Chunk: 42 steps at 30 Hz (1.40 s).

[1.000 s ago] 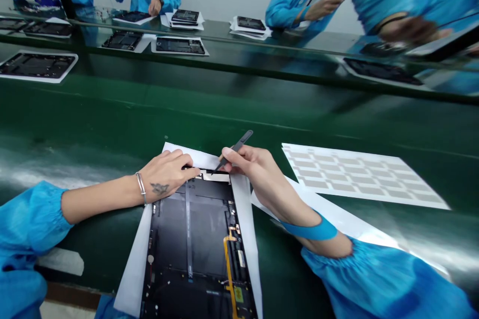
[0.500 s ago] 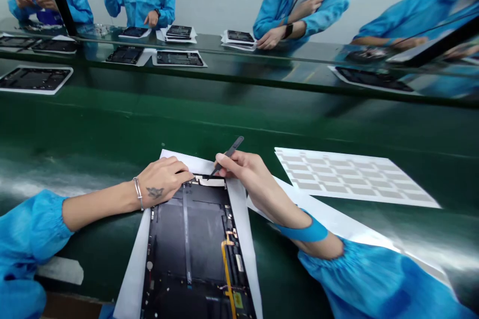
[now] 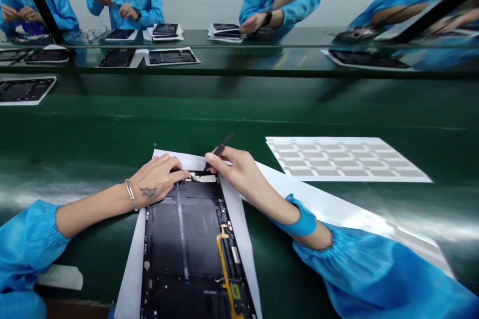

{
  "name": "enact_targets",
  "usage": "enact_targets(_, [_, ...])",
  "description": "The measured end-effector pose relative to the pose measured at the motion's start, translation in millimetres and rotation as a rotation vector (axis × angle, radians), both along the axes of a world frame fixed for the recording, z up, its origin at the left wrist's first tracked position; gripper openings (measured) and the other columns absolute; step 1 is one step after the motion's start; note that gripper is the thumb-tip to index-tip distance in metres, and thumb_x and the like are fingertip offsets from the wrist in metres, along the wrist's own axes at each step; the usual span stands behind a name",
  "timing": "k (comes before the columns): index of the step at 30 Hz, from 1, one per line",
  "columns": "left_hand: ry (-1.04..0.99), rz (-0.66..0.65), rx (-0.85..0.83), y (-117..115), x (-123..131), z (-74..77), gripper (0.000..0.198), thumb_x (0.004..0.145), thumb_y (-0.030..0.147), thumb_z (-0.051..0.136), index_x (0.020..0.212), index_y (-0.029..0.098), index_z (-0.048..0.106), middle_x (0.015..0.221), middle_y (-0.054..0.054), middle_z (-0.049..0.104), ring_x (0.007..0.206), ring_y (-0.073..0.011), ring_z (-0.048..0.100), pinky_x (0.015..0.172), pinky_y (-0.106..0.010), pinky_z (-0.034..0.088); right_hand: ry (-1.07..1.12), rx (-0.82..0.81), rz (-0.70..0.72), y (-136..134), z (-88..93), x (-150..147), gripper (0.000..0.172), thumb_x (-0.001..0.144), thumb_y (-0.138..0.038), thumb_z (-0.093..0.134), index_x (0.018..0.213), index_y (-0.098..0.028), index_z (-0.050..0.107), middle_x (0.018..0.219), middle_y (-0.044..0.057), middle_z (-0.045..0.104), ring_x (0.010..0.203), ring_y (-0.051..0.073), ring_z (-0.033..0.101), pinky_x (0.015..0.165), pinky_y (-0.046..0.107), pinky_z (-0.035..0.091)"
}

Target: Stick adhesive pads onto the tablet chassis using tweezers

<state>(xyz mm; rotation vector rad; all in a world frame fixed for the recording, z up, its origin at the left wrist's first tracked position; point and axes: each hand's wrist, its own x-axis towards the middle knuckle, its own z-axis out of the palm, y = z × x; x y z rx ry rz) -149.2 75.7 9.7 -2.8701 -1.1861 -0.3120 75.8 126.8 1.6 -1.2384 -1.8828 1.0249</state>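
Note:
An opened tablet housing (image 3: 200, 229), black inside with an orange flex cable (image 3: 222, 254) along its right side, lies on white paper (image 3: 249, 264) in front of me. My left hand (image 3: 159, 179) is closed at its far left corner, thumb on the far edge and the other fingers curled over it, their tips partly hidden. Black tweezers (image 3: 223, 144) are pinched in my right hand (image 3: 243, 172), slanting down. Their tips meet a white strip (image 3: 205, 178) along the far edge, just right of my left thumb; whether they grip it I cannot tell.
A white sheet of grey stickers (image 3: 348, 159) lies to the right, another white sheet (image 3: 325, 204) under my right forearm. A pale strip (image 3: 62, 277) is at lower left. Beyond a raised ledge, several co-workers in blue sit by more tablet housings (image 3: 174, 56).
The view has shifted slightly, moving most things left. The tweezers' tips have come a little closer to my left thumb along the white strip. My left hand keeps its place on the housing.

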Motion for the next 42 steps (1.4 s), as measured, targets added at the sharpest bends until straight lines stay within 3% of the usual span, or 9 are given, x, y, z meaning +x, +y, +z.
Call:
enact_targets(6, [0.028, -0.005, 0.006, -1.4, 0.5, -0.5, 0.032, 0.092, 0.009, 0.046, 0.119, 0.017, 0.06, 0.109, -0.008, 0.061, 0.093, -0.0201, 0.053, 0.078, -0.032, 0.046, 0.114, 0.199, -0.086, -15.6, -0.3, 0.8, 0.038, 0.086, -0.055, 0.057, 0.078, -0.019, 0.065, 0.077, 0.007, 0.069, 0.071, 0.021, 0.066, 0.062, 0.03, 0.051])
enact_targets(12, [0.038, 0.015, -0.01, -2.6, 1.7, -0.9, 0.031, 0.093, 0.01, 0.047, 0.118, 0.018, 0.061, 0.111, -0.007, 0.062, 0.095, -0.0202, 0.053, 0.08, -0.032, 0.047, 0.082, 0.275, 0.007, -22.2, -5.9, -6.8, 0.036, 0.09, -0.049, 0.055, 0.073, -0.019, 0.065, 0.083, 0.008, 0.072, 0.075, 0.021, 0.068, 0.067, 0.032, 0.053])
enact_targets(21, [0.062, 0.02, -0.043, -2.2, 5.2, -0.6, 0.032, 0.093, 0.011, 0.047, 0.12, 0.019, 0.061, 0.111, -0.008, 0.061, 0.097, -0.0209, 0.051, 0.08, -0.032, 0.045, 0.051, 0.325, 0.011, -23.9, -10.5, -5.9, 0.031, 0.092, -0.043, 0.056, 0.075, -0.02, 0.067, 0.083, 0.007, 0.072, 0.075, 0.02, 0.067, 0.063, 0.031, 0.053])
enact_targets(29, [0.115, 0.032, -0.039, -2.6, 8.5, 1.8, 0.031, 0.095, 0.011, 0.045, 0.119, 0.018, 0.062, 0.11, -0.009, 0.06, 0.095, -0.0214, 0.052, 0.079, -0.033, 0.045, 0.016, 0.459, 0.113, -27.8, -4.9, -4.9, 0.025, 0.094, -0.039, 0.054, 0.082, -0.022, 0.069, 0.079, 0.007, 0.071, 0.081, 0.022, 0.065, 0.072, 0.036, 0.053])
enact_targets(37, [0.085, 0.009, -0.017, -2.5, 6.4, -0.1, 0.03, 0.094, 0.011, 0.044, 0.118, 0.017, 0.061, 0.111, -0.01, 0.061, 0.096, -0.0213, 0.053, 0.079, -0.032, 0.047, 0.038, 0.293, 0.061, -30.2, 0.5, -5.7, 0.038, 0.09, -0.054, 0.053, 0.076, -0.023, 0.069, 0.082, 0.009, 0.071, 0.084, 0.025, 0.067, 0.075, 0.038, 0.054])
enact_targets(40, [0.047, -0.04, -0.023, -1.0, 5.5, -2.7, 0.029, 0.092, 0.008, 0.046, 0.116, 0.014, 0.061, 0.115, -0.011, 0.06, 0.1, -0.0213, 0.054, 0.085, -0.032, 0.047, 0.113, 0.139, 0.027, -23.3, -1.5, 1.5, 0.04, 0.085, -0.058, 0.058, 0.076, -0.021, 0.069, 0.08, 0.007, 0.071, 0.076, 0.023, 0.068, 0.07, 0.035, 0.054])
enact_targets(42, [0.038, -0.062, -0.022, 0.0, 5.3, -4.3, 0.03, 0.091, 0.007, 0.046, 0.117, 0.013, 0.06, 0.117, -0.011, 0.06, 0.101, -0.0215, 0.054, 0.087, -0.033, 0.047, 0.206, 0.024, -0.07, -18.5, -4.1, 11.2, 0.039, 0.082, -0.058, 0.063, 0.08, -0.019, 0.069, 0.077, 0.005, 0.07, 0.073, 0.022, 0.068, 0.069, 0.035, 0.055])
